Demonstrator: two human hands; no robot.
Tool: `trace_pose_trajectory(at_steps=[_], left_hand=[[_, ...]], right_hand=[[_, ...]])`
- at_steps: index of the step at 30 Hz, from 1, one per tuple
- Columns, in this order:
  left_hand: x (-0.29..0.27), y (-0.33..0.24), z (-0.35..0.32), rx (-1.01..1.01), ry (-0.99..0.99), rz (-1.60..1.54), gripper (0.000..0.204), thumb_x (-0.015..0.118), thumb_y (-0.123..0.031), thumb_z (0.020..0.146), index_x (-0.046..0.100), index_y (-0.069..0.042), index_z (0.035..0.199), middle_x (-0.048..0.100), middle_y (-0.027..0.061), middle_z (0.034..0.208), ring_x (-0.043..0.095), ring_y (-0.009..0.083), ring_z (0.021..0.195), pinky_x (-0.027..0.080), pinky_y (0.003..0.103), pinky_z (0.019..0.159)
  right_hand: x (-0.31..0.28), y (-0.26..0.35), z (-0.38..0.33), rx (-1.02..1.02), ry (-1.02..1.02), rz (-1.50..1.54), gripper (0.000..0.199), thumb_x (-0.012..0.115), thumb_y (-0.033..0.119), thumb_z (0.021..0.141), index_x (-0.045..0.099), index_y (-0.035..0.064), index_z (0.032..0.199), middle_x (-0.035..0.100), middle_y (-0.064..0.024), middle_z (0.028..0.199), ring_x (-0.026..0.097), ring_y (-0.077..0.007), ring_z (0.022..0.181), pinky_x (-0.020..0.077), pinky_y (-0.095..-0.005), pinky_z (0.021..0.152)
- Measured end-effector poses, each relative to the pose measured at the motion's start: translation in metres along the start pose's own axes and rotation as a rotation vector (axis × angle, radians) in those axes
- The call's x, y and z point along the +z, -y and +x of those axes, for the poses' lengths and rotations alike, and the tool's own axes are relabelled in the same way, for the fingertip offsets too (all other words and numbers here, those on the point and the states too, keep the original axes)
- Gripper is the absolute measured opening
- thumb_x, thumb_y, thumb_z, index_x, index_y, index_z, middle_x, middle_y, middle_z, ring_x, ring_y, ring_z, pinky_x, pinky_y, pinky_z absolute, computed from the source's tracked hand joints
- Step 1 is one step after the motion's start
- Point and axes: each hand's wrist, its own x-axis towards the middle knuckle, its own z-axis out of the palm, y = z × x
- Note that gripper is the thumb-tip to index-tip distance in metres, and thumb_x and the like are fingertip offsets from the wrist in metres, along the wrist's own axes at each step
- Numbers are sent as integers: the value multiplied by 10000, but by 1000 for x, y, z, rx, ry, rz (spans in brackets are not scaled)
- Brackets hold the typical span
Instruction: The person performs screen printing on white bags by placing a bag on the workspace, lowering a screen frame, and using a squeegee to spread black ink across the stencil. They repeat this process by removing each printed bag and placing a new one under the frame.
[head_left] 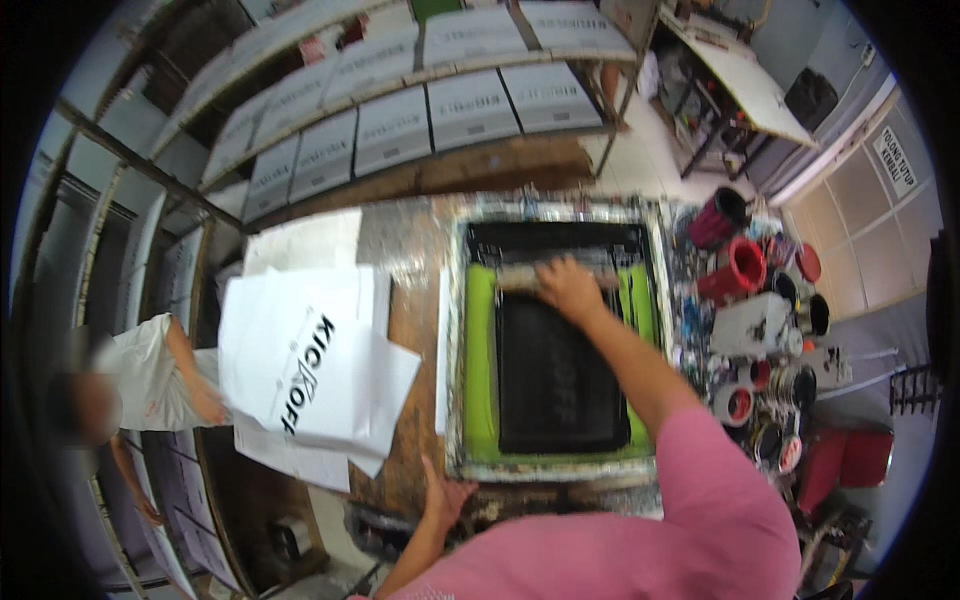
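Observation:
My right hand is closed on the wooden handle of a squeegee, which lies across the far part of a screen-printing frame. Black ink covers the mesh in the middle, with bright green borders at its sides. Faint lettering shows in the dark area. At the near left corner of the frame is my left hand, its fingers apart, by the table edge; nothing shows in it. White printed sheets with black lettering lie stacked unevenly to the left of the frame.
Ink pots, including a red tub, and a white jerrycan crowd the right side. Racks at the back hold printed sheets. A co-worker stands at the left by the stack. A red chair is at the right.

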Motion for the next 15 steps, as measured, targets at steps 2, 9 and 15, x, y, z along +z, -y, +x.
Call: trace_pose_trajectory(at_steps=[2,9,15], left_hand=[[-14,8,10,-41,-52,-27,1443,444,-1010,773,-93,-14,1670,39,327,1718,203,519,1560,317,610,1219],[-9,6,16,-6,-46,-69,1467,418,-1034,752,-78,-1,1669,75,345,1697,225,522,1549,344,587,1212],[-13,14,16,44,-39,-92,1422,402,-1027,770,-54,-37,1683,66,336,1704,235,522,1548,317,586,1229]], right_hand=[[4,18,-28,8,-24,-9,510,773,388,865,665,134,1294,649,-100,1123,608,-324,1083,529,-469,907],[-35,104,-162,-47,55,79,541,833,312,814,669,105,1286,659,-96,1120,612,-320,1007,519,-465,882],[-67,177,-266,-40,133,103,513,783,385,882,671,96,1291,654,-114,1134,623,-330,1010,547,-468,875]])
